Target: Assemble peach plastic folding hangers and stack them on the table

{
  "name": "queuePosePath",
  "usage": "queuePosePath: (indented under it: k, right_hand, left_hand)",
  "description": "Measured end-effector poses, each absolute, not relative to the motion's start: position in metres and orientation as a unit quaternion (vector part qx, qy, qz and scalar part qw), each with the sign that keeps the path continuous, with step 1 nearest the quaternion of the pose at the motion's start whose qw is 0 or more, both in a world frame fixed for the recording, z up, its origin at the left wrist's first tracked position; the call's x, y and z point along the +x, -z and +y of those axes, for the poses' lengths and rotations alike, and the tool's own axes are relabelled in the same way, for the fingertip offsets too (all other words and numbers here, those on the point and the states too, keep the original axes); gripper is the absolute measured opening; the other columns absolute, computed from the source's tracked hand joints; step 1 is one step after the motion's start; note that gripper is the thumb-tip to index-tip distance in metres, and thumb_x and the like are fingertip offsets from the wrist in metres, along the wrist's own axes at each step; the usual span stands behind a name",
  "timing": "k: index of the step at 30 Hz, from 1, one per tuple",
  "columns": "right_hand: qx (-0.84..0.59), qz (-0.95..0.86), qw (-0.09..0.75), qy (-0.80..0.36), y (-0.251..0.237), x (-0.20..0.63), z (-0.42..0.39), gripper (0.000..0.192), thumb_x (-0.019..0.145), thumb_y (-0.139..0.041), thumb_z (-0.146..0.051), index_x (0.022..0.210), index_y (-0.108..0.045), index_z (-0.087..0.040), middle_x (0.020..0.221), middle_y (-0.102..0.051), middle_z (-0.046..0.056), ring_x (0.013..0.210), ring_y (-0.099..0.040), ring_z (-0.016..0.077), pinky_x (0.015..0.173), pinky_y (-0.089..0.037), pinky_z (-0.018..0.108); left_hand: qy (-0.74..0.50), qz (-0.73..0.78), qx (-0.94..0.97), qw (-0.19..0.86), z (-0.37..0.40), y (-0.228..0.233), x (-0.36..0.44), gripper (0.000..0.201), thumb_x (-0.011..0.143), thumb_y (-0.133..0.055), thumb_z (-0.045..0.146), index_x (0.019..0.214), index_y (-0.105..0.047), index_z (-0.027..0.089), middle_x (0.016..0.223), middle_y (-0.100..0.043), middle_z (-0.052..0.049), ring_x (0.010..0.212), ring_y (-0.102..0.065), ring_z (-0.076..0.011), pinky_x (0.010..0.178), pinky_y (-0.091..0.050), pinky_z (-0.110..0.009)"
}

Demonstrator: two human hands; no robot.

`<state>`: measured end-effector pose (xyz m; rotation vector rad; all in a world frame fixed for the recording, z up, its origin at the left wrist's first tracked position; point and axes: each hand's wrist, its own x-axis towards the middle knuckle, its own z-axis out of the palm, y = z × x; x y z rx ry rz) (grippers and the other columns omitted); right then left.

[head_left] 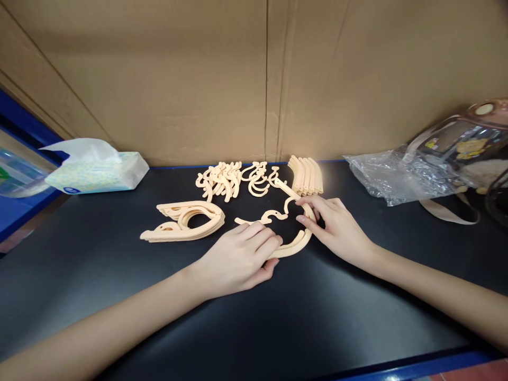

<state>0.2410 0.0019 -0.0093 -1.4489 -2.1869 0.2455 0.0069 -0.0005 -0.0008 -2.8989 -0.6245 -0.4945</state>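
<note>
Hanger part: curved peach plastic arm (296, 244) on the dark surface (119, 296), centre, pinned flat under both hands.
Left hand (242, 259): grip curled onto the arm's near end, steadying it.
Right hand (337, 227): grip pinched on the far end, beside a hook piece (273, 216).
Finished stack (186, 222): left, kept apart.
Loose hooks (222, 180): far, within reach.
Spare arms (306, 174): far, bundled.
Tissue box (97, 172): far left.
Plastic bag (397, 177): far right.

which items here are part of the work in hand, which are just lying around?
In hand: hanger piece under left hand and right hand, hook pile, stack of hangers, arm pieces.
Lying about: tissue pack, plastic bag, clear backpack.
</note>
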Motion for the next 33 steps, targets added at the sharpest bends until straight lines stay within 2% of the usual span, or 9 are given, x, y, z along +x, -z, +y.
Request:
queuePosePath:
  k: [5, 10, 22, 26, 29, 33]
  right_hand:
    - [-0.519, -0.813, 0.246, -0.095, 0.0090, 0.2413, 0.0007, 0.017, 0.093, -0.048, -0.028, 0.109, -0.050, -0.024, 0.091, -0.065, 0.001, 0.086, -0.061, 0.0187, 0.085, -0.037, 0.036]
    - [-0.448, -0.860, 0.227, -0.093, 0.0118, 0.2424, 0.0004, 0.016, 0.094, -0.046, -0.025, 0.110, -0.050, -0.024, 0.100, -0.063, 0.002, 0.092, -0.058, 0.0181, 0.083, -0.038, 0.035]
    - [-0.389, -0.893, 0.213, -0.079, 0.0131, 0.2428, -0.0011, 0.021, 0.094, -0.047, -0.029, 0.112, -0.051, -0.021, 0.098, -0.063, 0.003, 0.089, -0.058, 0.0171, 0.083, -0.038, 0.033]
    - [-0.392, -0.891, 0.216, -0.073, 0.0142, 0.2423, -0.0009, 0.022, 0.094, -0.047, -0.030, 0.113, -0.051, -0.020, 0.100, -0.063, 0.003, 0.089, -0.058, 0.0169, 0.083, -0.038, 0.033]
    - [-0.396, -0.890, 0.219, -0.063, 0.0144, 0.2426, -0.0003, 0.022, 0.094, -0.047, -0.031, 0.113, -0.051, -0.020, 0.100, -0.063, 0.004, 0.088, -0.058, 0.0175, 0.083, -0.039, 0.033]
    - [-0.395, -0.890, 0.218, -0.061, 0.0133, 0.2432, 0.0000, 0.025, 0.094, -0.047, -0.033, 0.115, -0.050, -0.019, 0.100, -0.063, 0.005, 0.087, -0.057, 0.0173, 0.081, -0.040, 0.033]
  left_hand:
    - [0.168, -0.214, -0.962, 0.035, 0.0013, 0.0024, 0.0063, 0.017, 0.089, -0.046, 0.016, 0.102, -0.055, 0.015, 0.097, -0.063, -0.006, 0.091, -0.059, -0.0186, 0.079, -0.049, -0.031]
    - [0.192, -0.277, -0.940, -0.050, 0.0043, 0.0024, 0.0056, 0.028, 0.086, -0.046, 0.016, 0.114, -0.049, 0.017, 0.115, -0.057, -0.008, 0.097, -0.057, -0.0186, 0.079, -0.048, -0.031]
    - [0.213, -0.296, -0.931, -0.020, 0.0069, 0.0061, 0.0043, 0.021, 0.090, -0.051, 0.019, 0.110, -0.050, 0.018, 0.113, -0.057, -0.005, 0.102, -0.051, -0.0198, 0.086, -0.038, -0.032]
    - [0.217, -0.305, -0.927, 0.007, 0.0080, 0.0067, 0.0043, 0.017, 0.091, -0.052, 0.023, 0.107, -0.051, 0.018, 0.107, -0.059, -0.005, 0.096, -0.052, -0.0201, 0.078, -0.038, -0.032]
    - [0.217, -0.318, -0.922, 0.046, 0.0083, 0.0072, 0.0037, 0.015, 0.090, -0.054, 0.027, 0.102, -0.052, 0.018, 0.090, -0.061, -0.003, 0.080, -0.053, -0.0193, 0.067, -0.034, -0.031]
    - [0.218, -0.331, -0.916, 0.058, 0.0081, 0.0087, 0.0026, 0.022, 0.090, -0.056, 0.034, 0.103, -0.051, 0.017, 0.069, -0.058, 0.003, 0.067, -0.053, -0.0165, 0.063, -0.032, -0.030]
